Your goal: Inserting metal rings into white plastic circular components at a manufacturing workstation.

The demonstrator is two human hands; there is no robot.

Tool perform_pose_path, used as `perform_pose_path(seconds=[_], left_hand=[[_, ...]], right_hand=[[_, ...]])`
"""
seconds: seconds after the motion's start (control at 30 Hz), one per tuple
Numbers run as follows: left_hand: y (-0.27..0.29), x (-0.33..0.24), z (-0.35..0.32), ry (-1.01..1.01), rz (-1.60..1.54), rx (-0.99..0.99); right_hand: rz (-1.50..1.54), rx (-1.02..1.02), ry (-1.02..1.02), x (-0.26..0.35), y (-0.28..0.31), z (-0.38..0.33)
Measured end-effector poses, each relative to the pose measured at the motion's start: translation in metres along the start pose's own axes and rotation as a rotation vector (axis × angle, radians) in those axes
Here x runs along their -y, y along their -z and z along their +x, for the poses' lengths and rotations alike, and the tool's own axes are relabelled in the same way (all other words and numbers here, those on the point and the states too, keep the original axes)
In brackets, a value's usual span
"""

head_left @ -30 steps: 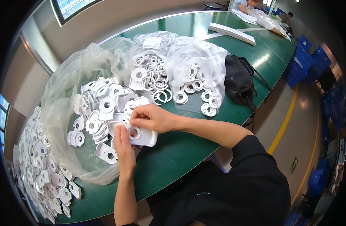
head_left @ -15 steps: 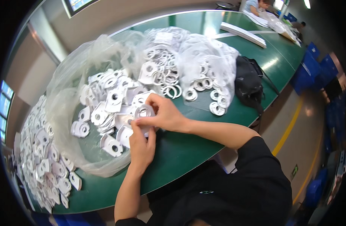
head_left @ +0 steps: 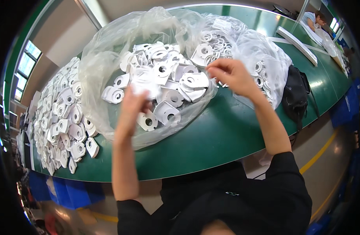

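To your far left, a heap of white parts [head_left: 62, 117] lies loose on the green table [head_left: 211, 137]. Beyond your right grip, a second clear bag [head_left: 262, 66] holds white rings [head_left: 217, 39]. Just right of that bag, a black bag [head_left: 295, 92] sits at the table edge. Farther off to the upper right, you have a long white strip [head_left: 297, 45] flat on the table, and a person [head_left: 313, 19] bent over at the far end. Below right, a yellow floor line [head_left: 319, 150].
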State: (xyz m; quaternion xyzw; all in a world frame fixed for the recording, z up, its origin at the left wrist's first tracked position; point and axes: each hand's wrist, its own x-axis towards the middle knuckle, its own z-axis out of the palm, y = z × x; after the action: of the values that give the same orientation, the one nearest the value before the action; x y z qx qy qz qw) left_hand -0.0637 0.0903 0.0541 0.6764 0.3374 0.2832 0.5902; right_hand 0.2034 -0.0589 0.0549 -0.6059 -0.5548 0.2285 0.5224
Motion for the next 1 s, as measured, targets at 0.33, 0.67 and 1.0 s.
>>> perform_pose_path(seconds=[0.33,0.67,1.0], left_hand=[[0.265,0.003,0.042,-0.254,-0.468,-0.759],[-0.029,-0.008,0.027,-0.626,0.658,0.021],[-0.106,0.02,0.041,-0.653,1.193,0.168]], right_hand=[[-0.746,0.232,-0.51,-0.008,0.079,-0.024],[-0.877,0.214,-0.374,-0.016,0.063,-0.026],[-0.614,0.056,-0.097,-0.004,0.089,-0.027]])
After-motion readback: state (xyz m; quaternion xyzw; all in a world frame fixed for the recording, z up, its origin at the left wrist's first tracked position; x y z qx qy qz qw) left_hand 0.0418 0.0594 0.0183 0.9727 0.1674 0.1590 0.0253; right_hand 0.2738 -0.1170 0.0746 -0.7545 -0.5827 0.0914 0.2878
